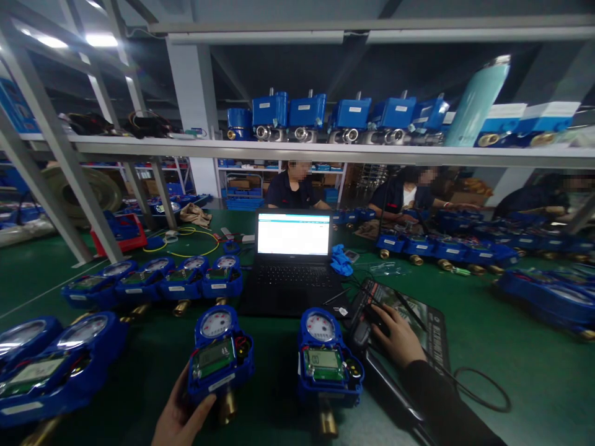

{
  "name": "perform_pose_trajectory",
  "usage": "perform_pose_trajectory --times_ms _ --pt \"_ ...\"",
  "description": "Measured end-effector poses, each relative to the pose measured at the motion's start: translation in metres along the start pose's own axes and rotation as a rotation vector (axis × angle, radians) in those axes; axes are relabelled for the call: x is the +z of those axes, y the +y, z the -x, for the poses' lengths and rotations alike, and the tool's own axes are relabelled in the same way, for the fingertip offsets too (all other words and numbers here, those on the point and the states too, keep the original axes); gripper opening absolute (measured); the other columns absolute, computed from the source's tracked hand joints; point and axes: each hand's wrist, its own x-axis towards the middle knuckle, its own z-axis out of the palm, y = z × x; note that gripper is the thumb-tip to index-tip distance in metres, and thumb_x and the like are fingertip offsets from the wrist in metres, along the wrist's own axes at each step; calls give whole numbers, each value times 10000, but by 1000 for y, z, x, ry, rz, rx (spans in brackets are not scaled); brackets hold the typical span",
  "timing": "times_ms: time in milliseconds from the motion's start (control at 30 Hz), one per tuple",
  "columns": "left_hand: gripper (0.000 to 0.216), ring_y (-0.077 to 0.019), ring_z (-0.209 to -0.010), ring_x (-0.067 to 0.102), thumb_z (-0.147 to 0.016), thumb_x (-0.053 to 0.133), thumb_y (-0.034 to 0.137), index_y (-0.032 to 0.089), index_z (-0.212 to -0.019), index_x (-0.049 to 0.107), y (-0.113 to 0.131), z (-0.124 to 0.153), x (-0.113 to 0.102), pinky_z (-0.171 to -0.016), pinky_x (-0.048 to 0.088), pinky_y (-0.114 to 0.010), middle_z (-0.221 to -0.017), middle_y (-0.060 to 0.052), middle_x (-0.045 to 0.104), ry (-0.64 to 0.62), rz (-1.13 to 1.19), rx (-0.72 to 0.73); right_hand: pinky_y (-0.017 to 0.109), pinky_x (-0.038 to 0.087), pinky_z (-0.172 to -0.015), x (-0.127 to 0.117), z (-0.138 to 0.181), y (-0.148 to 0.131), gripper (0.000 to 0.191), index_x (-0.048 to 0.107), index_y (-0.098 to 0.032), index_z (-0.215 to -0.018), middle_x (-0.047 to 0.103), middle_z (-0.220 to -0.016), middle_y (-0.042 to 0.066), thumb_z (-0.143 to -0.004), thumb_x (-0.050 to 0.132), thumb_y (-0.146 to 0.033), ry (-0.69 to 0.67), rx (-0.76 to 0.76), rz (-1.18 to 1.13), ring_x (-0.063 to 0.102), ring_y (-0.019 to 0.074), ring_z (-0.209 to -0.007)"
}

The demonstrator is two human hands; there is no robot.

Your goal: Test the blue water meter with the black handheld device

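My left hand [179, 416] grips the lower end of a blue water meter [219, 359] with a dial, a green display board and a brass fitting. A second blue water meter [325, 362] lies just to its right, untouched. My right hand [396, 337], in a dark sleeve, rests curled over a black computer mouse [365, 328] on a dark mouse pad [430, 337]. An open laptop [294, 257] with a white screen stands just beyond both meters.
Rows of blue meters [158, 282] lie to the left and more blue meters [446, 248] at the right. A shelf [297, 150] overhead carries blue valve units. Two people sit across the green table [511, 359]. A black cable [483, 390] loops at the right.
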Motion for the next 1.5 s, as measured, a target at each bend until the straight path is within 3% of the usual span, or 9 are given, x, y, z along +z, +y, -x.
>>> perform_pose_trajectory --times_ms 167,367,500,800,1000,1167,1500 --pt "1151 -434 -1269 405 -541 693 720 149 -1439 255 0 1 1 -1034 332 -589 -1369 -247 435 19 -17 9 450 457 -992 4 0 3 471 558 -199 -1274 517 -1305 145 -858 439 -384 25 -21 22 547 289 -1159" --pt "1093 -428 -1175 509 -537 718 688 154 -1410 333 -6 -3 0 -975 409 -584 -1310 -229 518 67 -3 20 449 468 -978 7 -1 4 453 556 -225 -1273 531 -1293 130 -866 435 -384 41 -43 39 566 277 -1130" --pt "1142 -413 -1172 518 -497 760 667 151 -1415 319 -9 -10 -4 -973 431 -552 -1296 -221 536 19 41 4 450 468 -977 7 -1 4 456 557 -219 -1271 533 -1287 134 -864 437 -386 47 -48 42 562 283 -1134" --pt "1156 -429 -1255 425 -525 703 723 148 -1434 276 0 0 1 -1042 329 -575 -1357 -251 450 25 -4 20 456 476 -963 6 -1 4 467 557 -207 -1273 533 -1286 145 -866 425 -396 42 -47 40 564 290 -1132" --pt "1151 -420 -1176 509 -531 672 746 148 -1434 284 5 3 2 -951 441 -549 -1330 -246 482 38 -50 1 448 474 -966 7 -1 4 456 558 -214 -1263 537 -1274 135 -869 423 -398 67 -54 23 565 278 -1124" --pt "1159 -450 -1228 442 -546 675 733 180 -1458 223 -2 -1 -2 -995 366 -605 -1373 -239 427 1 -51 -22 446 467 -975 6 0 4 467 554 -199 -1270 520 -1288 142 -871 417 -400 44 -50 20 558 284 -1132" --pt "1170 -413 -1284 394 -520 723 706 143 -1435 259 -1 -3 -1 -1076 294 -542 -1381 -241 426 -8 10 10 442 464 -979 8 -1 5 464 553 -218 -1271 528 -1283 127 -865 423 -402 39 -41 35 562 274 -1129"
